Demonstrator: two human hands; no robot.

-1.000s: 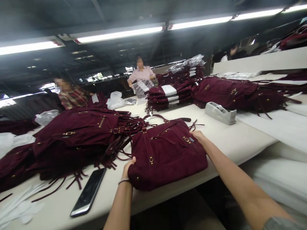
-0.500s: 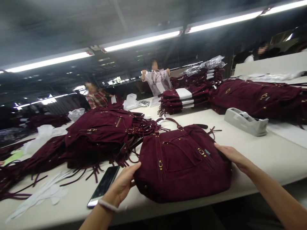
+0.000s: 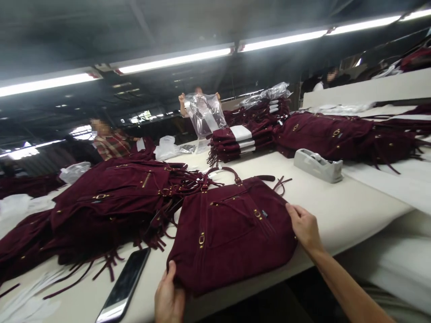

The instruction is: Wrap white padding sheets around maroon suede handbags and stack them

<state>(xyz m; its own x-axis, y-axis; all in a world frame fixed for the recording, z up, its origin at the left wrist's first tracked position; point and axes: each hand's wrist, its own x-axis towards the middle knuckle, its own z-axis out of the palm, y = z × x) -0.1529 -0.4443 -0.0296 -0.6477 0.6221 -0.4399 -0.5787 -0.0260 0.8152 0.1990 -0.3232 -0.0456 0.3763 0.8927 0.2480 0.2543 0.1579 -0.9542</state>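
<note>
The left hand [image 3: 169, 298] pinches the near left corner of a burgundy suede handbag [image 3: 229, 229], thumb on top and fingers tucked under the edge. The right hand [image 3: 305, 226] lies flat against the bag's right side, fingers together and pressing on the suede rather than curled around it. The handbag lies flat near the front edge of a pale worktable [image 3: 340, 211], its 2 handles pointing away from the person.

At the far left, a loose heap of matching fringed bags [image 3: 101, 206] spreads across the table, its tassels touching the handbag's left side. A smartphone [image 3: 124, 285] lies face up just left of the left hand. Farther back, a co-worker holds up a clear plastic bag [image 3: 205, 112] with both hands. Beside that stands a neat stack of folded bags with white bands [image 3: 240, 139]. A grey tape dispenser [image 3: 318, 165] sits to the right, with more burgundy bags [image 3: 340, 134] behind it.
</note>
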